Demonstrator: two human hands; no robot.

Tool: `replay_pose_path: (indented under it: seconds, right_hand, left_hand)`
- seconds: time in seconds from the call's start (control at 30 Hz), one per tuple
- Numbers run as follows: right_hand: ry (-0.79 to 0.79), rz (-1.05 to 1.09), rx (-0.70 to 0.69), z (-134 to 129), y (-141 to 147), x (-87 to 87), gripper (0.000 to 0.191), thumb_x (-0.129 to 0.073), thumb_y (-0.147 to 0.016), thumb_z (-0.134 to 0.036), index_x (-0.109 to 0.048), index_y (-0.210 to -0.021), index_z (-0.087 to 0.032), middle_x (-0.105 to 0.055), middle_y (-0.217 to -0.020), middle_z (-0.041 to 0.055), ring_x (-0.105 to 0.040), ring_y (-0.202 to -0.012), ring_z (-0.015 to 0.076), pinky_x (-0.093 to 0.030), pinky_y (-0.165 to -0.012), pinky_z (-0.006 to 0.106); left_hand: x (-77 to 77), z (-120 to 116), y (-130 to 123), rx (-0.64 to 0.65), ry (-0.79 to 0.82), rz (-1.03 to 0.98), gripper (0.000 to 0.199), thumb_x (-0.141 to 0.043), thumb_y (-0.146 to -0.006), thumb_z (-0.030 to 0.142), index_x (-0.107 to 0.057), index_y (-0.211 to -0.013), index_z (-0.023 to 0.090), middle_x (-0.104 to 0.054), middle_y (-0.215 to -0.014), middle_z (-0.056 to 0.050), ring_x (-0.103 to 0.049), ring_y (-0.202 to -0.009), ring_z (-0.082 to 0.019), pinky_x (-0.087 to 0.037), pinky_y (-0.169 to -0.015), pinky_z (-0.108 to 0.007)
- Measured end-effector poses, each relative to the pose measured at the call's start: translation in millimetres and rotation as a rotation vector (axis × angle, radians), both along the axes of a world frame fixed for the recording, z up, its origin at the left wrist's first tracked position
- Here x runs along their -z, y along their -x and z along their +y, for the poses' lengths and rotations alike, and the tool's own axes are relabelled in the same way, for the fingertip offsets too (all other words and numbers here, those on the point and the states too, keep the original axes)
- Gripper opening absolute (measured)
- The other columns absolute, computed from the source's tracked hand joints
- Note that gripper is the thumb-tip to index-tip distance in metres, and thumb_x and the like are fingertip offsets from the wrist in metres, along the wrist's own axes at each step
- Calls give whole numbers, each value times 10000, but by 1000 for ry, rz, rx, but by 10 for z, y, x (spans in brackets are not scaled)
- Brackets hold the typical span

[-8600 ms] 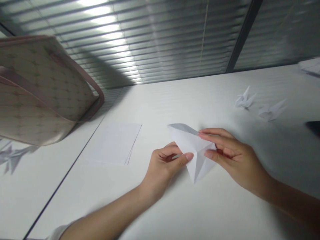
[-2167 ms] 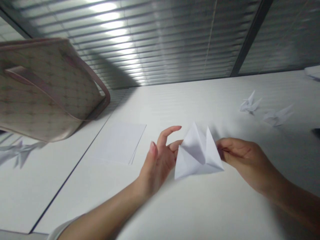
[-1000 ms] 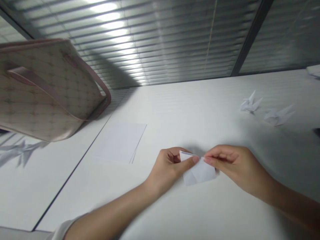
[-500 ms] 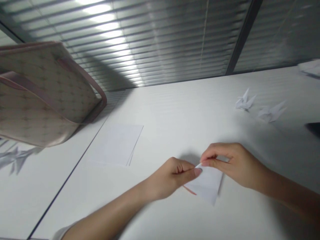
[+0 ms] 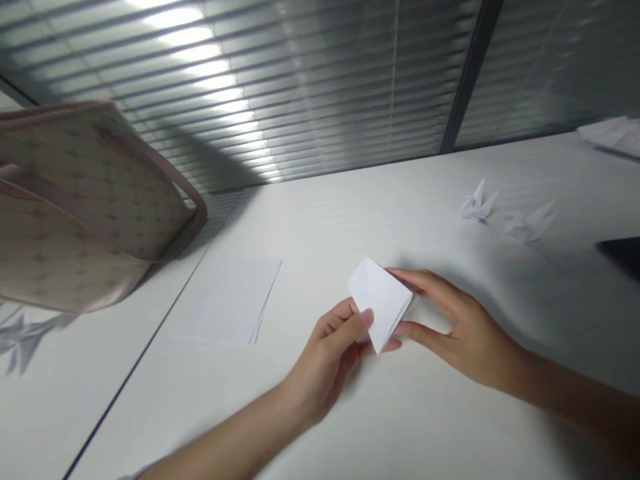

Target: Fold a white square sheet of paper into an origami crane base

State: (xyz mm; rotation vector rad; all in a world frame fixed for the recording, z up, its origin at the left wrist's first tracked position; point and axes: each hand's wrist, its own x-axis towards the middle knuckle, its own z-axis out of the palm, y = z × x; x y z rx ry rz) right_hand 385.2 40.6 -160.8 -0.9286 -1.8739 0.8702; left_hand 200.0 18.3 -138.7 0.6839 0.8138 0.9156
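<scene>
A small folded white paper (image 5: 383, 293) is held up off the white table, its layers parted a little along the lower right edge. My left hand (image 5: 335, 350) pinches it from the lower left, thumb on top and fingers underneath. At the paper's right side, my right hand (image 5: 460, 323) curves around it, with fingertips at the upper right edge and the thumb near the lower right edge. Part of the right fingers is hidden behind the paper. Two folded paper cranes, one crane (image 5: 477, 203) and another crane (image 5: 530, 223), rest beyond my right hand.
Flat white paper sheets (image 5: 227, 300) lie to the left, beside the table seam (image 5: 143, 357). A patterned bag (image 5: 85, 213) with pink handles stands at far left, a folded paper piece (image 5: 23, 337) below it. A dark object (image 5: 620, 253) is at right. Window blinds (image 5: 320, 87) back the table.
The folded paper has been lifted and turned, and now shows as a small diamond. My right hand has moved from pinching its top edge to its right side; an orange-red strip is no longer visible.
</scene>
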Motion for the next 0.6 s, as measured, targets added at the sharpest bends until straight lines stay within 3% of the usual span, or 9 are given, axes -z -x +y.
replay_pose_path:
  seconds: [0.2, 0.3, 0.4, 0.5, 0.6]
  right_hand:
    - [151, 86, -111, -3, -67, -48, 352, -607, -850, -221, -542, -1195, -255, -601, -1117, 57, -584, -1031, 202, -506, -900, 360]
    - [172, 118, -146, 2, -78, -62, 328, -608, -857, -226, -564, -1179, -270, -612, -1109, 51, -599, -1019, 195, -517, -881, 347]
    - [152, 119, -200, 9, -85, -69, 336, -585, -867, -191, -562, -1190, -280, -622, -1103, 40, -609, -1021, 176, -518, -871, 312]
    - [138, 101, -208, 6, -85, -74, 371, -548, -862, -135, -550, -1207, -270, -633, -1102, 37, -618, -1018, 167, -524, -854, 291]
    - [115, 62, -120, -5, -62, -66, 363, -558, -830, -101, -571, -1152, -269, -657, -1062, 16, -632, -976, 159, -528, -829, 273]
  left_hand:
    - [12, 57, 50, -37, -45, 126, 141, -704, -793, 198, -606, -725, 122, -615, -746, -27, -559, -715, -120, -434, -701, -223]
    - [33, 59, 49, -48, -112, 141, 205, -750, -753, 182, -595, -883, 151, -604, -767, -2, -551, -702, -110, -439, -676, -221]
    - [82, 69, 62, -26, -180, 99, 485, -766, -739, 170, -488, -1131, 233, -634, -813, 10, -592, -724, -125, -484, -691, -252]
    - [97, 72, 75, 4, -217, 147, 693, -794, -702, 132, -389, -1243, 285, -653, -775, 31, -612, -668, -122, -511, -642, -245]
    - [46, 49, 63, 13, -230, 254, 432, -737, -781, 206, -505, -1145, 198, -666, -770, 0, -623, -649, -130, -538, -638, -268]
